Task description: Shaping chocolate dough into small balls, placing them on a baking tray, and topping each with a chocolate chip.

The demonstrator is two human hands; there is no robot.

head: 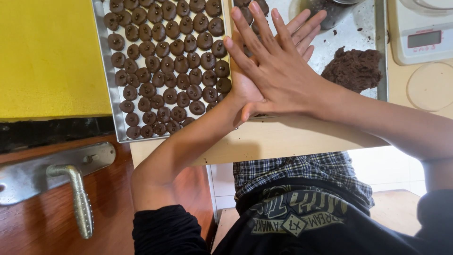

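Two hands meet palm to palm above the pale wooden bench (283,141): our right hand (278,71) lies flat over our left hand (245,87), fingers spread. We cannot tell whether anything is pressed between them. Just right, a lump of dark brown dough (354,68) sits on a steel tray (380,56); it looks soft and crumbly, best pinched off gently. Left, a second steel baking tray (109,94) holds rows of small round chocolate cookies (170,61).
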